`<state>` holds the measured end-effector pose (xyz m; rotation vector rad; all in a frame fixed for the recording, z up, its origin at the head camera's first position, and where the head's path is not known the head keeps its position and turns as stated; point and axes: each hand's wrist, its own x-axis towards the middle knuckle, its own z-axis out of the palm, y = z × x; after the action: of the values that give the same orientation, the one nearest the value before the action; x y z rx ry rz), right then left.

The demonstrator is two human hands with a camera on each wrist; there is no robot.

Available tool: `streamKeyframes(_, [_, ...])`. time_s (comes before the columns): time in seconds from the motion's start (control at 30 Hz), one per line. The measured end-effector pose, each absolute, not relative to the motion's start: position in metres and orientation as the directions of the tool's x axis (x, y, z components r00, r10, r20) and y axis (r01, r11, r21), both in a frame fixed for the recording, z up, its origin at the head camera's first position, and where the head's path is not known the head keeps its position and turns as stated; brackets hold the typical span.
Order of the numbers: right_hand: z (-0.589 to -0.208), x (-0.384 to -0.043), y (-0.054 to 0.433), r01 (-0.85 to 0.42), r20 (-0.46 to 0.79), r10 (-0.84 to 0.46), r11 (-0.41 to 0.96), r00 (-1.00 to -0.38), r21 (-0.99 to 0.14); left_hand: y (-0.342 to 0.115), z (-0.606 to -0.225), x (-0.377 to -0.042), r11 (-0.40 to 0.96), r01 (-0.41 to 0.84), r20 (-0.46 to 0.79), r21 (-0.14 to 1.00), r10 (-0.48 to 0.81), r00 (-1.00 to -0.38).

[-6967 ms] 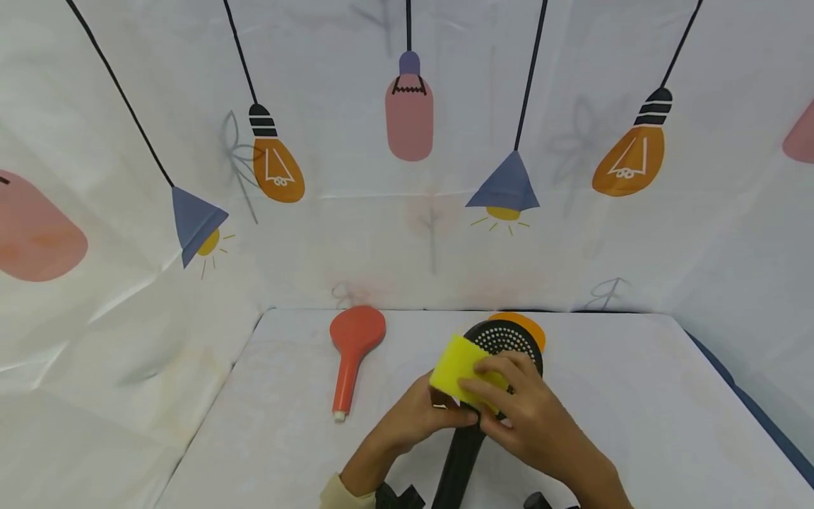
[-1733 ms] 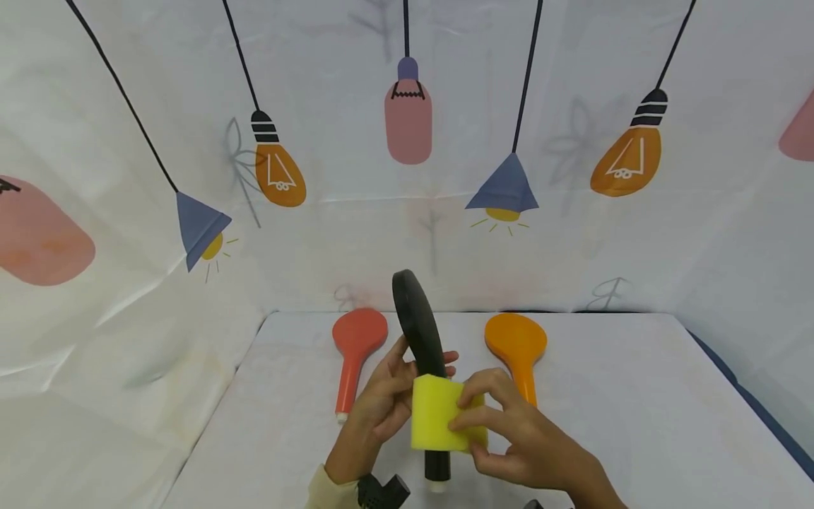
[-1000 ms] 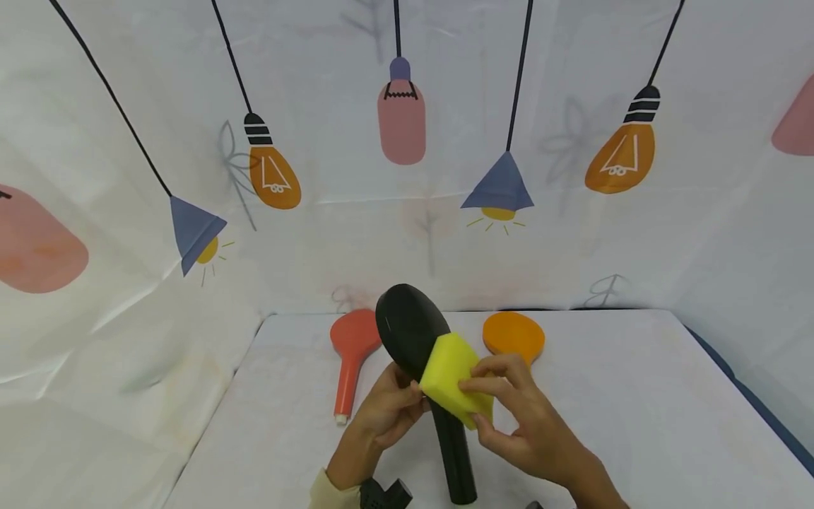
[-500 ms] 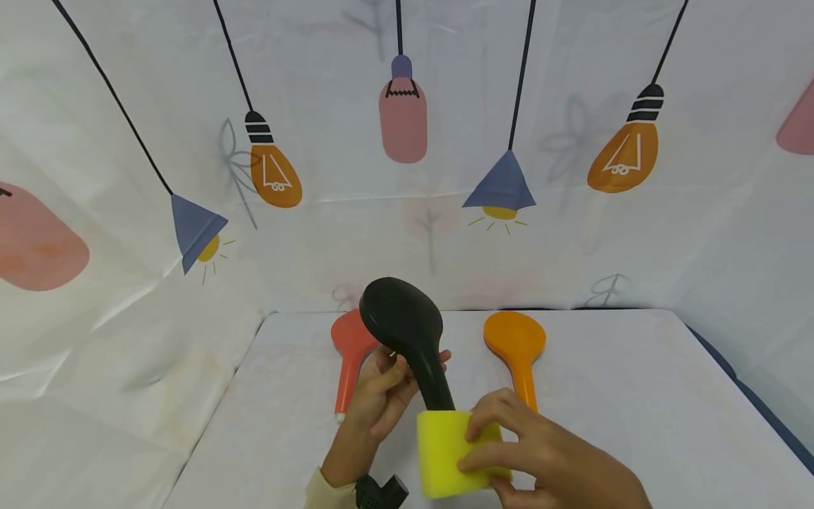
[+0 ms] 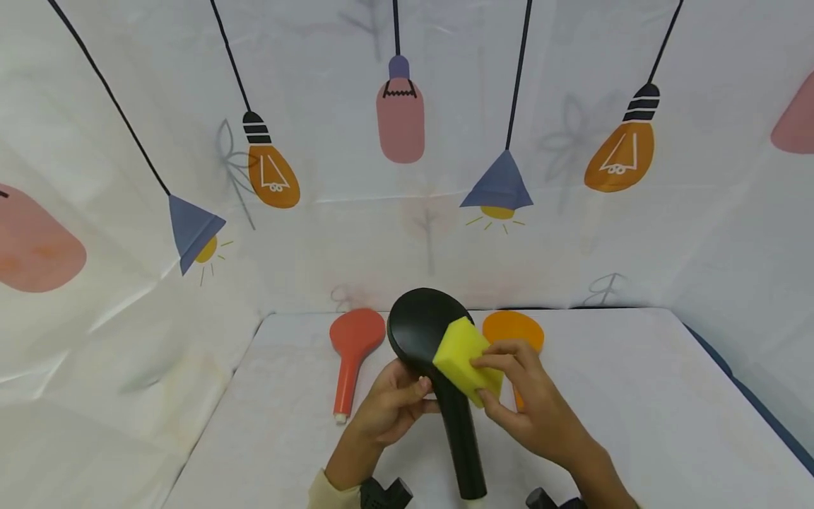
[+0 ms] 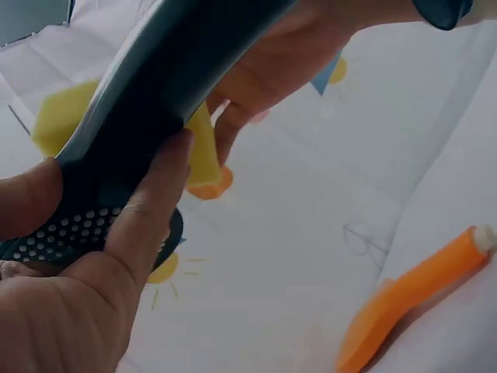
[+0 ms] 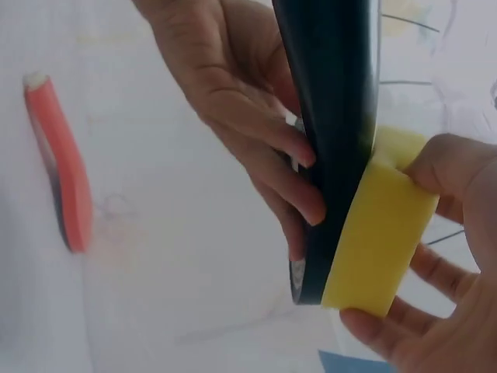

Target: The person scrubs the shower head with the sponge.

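Observation:
A black shower head [image 5: 422, 322] is held up over the table, its smooth back toward the head camera and its handle slanting down to the right. My left hand [image 5: 391, 406] grips it near the neck, fingers behind and thumb at the side. In the left wrist view the perforated spray face [image 6: 70, 233] shows beside the fingers. Pinched between the fingers and thumb of my right hand [image 5: 534, 403] is a yellow sponge [image 5: 464, 357], which lies against the back of the shower head. The right wrist view shows the sponge [image 7: 380, 233] flat along the black surface.
A red shower head [image 5: 357, 332] lies on the white table [image 5: 273, 410] to the left. An orange shower head [image 5: 511, 326] lies to the right, partly hidden behind the sponge and right hand. A white sheet printed with lamps [image 5: 356, 240] hangs behind.
Earlier the spray face was toward the head camera; now the back is. In the last half second the sponge has gone up from the handle to the head, and the shower head has shifted right.

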<state>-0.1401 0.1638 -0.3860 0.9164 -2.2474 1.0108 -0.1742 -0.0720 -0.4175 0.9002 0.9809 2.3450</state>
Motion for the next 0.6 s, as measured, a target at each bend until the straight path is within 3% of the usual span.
streamKeyframes(0.1, [-0.386, -0.141, 0.163, -0.700, 0.637, -0.340, 0.528, -0.692, -0.480, -0.074, -0.416, -0.175, -0.627, -0.146, 0.374, 0.765, 0.617, -0.693])
streamKeyframes(0.27, [-0.386, -0.140, 0.160, -0.736, 0.638, -0.385, 0.475, -0.667, -0.483, -0.075, -0.416, -0.176, -0.625, -0.150, 0.326, 0.766, 0.579, -0.747])
streamKeyframes(0.43, [-0.385, -0.136, 0.162, -0.851, 0.674, -0.520, 0.316, -0.525, -0.419, -0.082, -0.415, -0.178, -0.647, -0.138, 0.266, 0.750, 0.486, -0.833])
streamKeyframes(0.6, [-0.379, -0.125, 0.168, -0.917, 0.667, -0.644, 0.152, -0.376, -0.369, -0.091, -0.413, -0.182, -0.704, -0.094, 0.281, 0.704, 0.398, -0.873])
